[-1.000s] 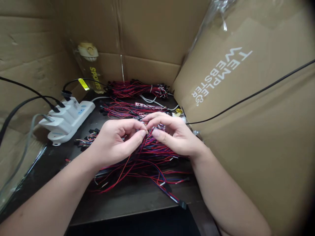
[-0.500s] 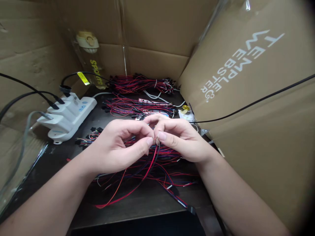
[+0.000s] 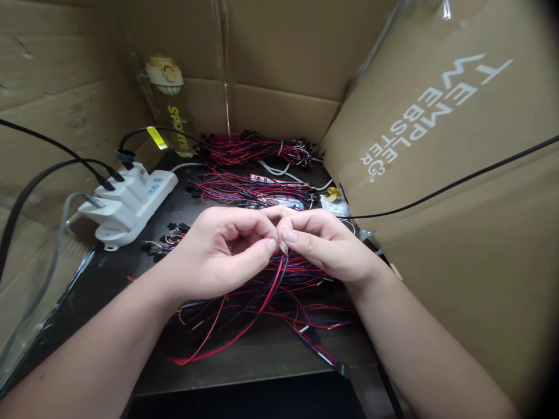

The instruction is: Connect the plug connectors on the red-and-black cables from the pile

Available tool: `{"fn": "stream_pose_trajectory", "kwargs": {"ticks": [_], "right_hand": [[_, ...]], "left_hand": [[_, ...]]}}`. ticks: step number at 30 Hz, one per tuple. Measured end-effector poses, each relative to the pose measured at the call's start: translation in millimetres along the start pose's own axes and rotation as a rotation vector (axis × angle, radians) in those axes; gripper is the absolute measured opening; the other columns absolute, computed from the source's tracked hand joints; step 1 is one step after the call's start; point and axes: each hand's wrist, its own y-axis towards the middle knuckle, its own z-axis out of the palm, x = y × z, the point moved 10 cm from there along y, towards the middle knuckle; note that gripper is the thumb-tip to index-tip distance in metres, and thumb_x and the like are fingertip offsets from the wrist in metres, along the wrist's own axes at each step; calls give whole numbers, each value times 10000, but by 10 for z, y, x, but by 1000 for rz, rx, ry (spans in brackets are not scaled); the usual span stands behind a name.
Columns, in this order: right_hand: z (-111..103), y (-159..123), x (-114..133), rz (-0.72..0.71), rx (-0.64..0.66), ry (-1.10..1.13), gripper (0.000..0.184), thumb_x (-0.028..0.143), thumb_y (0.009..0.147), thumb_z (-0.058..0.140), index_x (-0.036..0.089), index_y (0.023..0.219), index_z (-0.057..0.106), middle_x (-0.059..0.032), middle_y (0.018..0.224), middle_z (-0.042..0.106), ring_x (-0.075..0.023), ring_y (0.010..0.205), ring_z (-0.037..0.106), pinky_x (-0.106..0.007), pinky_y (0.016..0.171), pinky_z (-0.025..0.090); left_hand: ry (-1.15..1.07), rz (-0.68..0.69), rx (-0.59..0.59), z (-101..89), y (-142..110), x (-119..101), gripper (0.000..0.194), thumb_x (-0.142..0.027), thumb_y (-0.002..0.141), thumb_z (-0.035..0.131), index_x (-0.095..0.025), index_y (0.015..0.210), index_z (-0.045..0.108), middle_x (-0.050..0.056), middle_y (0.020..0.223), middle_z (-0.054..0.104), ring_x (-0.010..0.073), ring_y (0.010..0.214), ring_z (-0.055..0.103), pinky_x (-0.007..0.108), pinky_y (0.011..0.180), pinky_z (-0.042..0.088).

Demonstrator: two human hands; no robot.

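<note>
While both bare hands meet over the dark brown counter [image 3: 244, 368], the left hand [image 3: 231, 247] and right hand [image 3: 327, 243] have thumb and fingers closed in a pinch on the upper end of red and black insulated wires [image 3: 275, 285], which droop below them. Beyond lie two red-and-dark wire bundles [image 3: 248, 149]; leftward, one white plastic power strip [image 3: 146, 208] and one clear, cream-lidded bottle [image 3: 173, 110].
</note>
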Motion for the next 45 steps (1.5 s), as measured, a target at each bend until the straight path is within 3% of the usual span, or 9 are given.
{"fn": "stream_pose_trajectory", "kwargs": {"ticks": [9, 19, 22, 26, 30, 36, 45], "right_hand": [[-17, 15, -53, 34, -16, 4, 282, 352, 956, 703, 188, 728, 680, -75, 965, 666, -230, 1224, 562, -362, 1021, 457], [7, 19, -51, 29, -59, -42, 321, 355, 959, 706, 185, 694, 643, -60, 836, 643, -247, 1287, 548, -389, 1049, 448], [36, 20, 0, 9, -60, -106, 353, 346, 959, 700, 177, 661, 613, -83, 974, 693, -257, 1321, 550, -391, 1046, 452], [76, 19, 70, -15, -48, -167, 318, 323, 954, 702, 164, 687, 638, -94, 1274, 682, -231, 1266, 603, -386, 1085, 440], [94, 15, 84, -25, -40, -209, 296, 325, 966, 690, 170, 717, 659, -101, 1220, 710, -231, 1269, 607, -387, 1098, 444], [76, -10, 124, -56, -90, -319, 253, 271, 970, 673, 162, 742, 660, -134, 1377, 642, -244, 1305, 600, -428, 1143, 414], [84, -64, 277, -141, -193, -554, 147, 190, 910, 682, 180, 763, 683, -126, 1335, 648, -257, 1281, 609, -474, 1159, 415]], "left_hand": [[44, -8, 25, 18, -5, 24, 187, -120, 839, 620, -146, 655, 603, -46, 551, 475, 57, 502, 395, 174, 466, 341], [-22, -28, 11, 9, 11, 10, 217, -101, 816, 631, -141, 609, 580, -49, 574, 467, 48, 541, 394, 157, 492, 346], [-104, -80, 23, 18, 27, 43, 218, -102, 787, 635, -142, 585, 567, -55, 562, 447, 40, 518, 371, 160, 477, 331], [-233, -266, 104, 80, 0, 223, 147, -130, 744, 660, -148, 605, 615, -69, 489, 419, 29, 428, 296, 169, 398, 234], [-293, -389, 153, 108, -48, 361, 225, -166, 746, 659, -151, 539, 574, -48, 422, 434, 34, 393, 292, 177, 378, 193], [-332, -443, 147, 97, -87, 410, 181, -158, 751, 650, -148, 570, 643, -48, 379, 427, 39, 376, 285, 183, 391, 180], [-330, -473, 142, 108, -77, 490, 164, -178, 750, 644, -155, 591, 678, -46, 399, 455, 55, 384, 336, 183, 401, 236]]}}
